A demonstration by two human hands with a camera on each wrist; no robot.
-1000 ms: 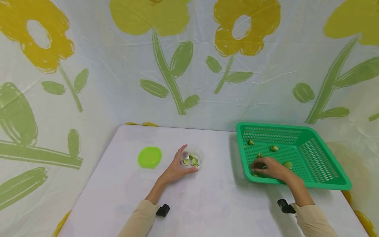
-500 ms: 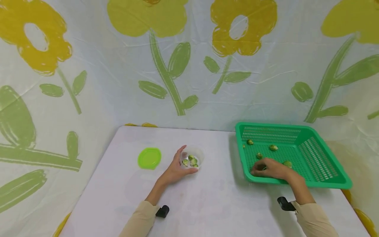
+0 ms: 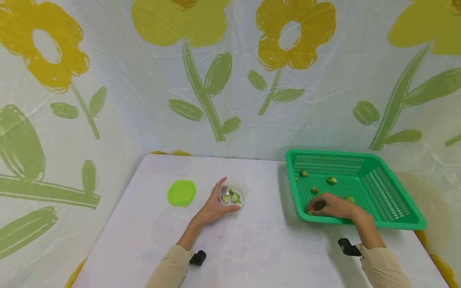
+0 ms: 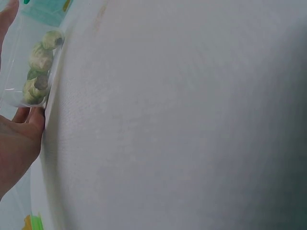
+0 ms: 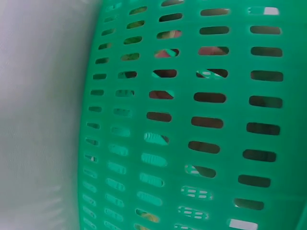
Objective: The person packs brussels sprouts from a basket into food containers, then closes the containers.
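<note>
My left hand (image 3: 212, 206) grips a clear round plastic container (image 3: 243, 188) on the table, thumb on the near side and fingers round the far side. Several small Brussels sprouts (image 4: 41, 57) lie at the bottom of it, plain to see through its wall in the left wrist view. Inside the green plastic basket (image 3: 425, 218), at its near left corner, my right hand (image 3: 331, 206) has its fingers curled down on a Brussels sprout (image 3: 310, 213), which shows just under the fingertips. Through the slots in the right wrist view only bits of fingers (image 5: 165, 52) appear; the basket wall (image 5: 182, 132) hides the rest.
More Brussels sprouts (image 3: 331, 181) lie scattered on the basket floor. A lime-green lid (image 3: 181, 193) rests on the white table (image 3: 266, 248), left of the container. A flower-print cloth (image 3: 151, 120) hangs behind and at the sides.
My right hand's fingers have drawn in closer at the basket's near left corner, over the sprout there. My left hand and the container have stayed put.
</note>
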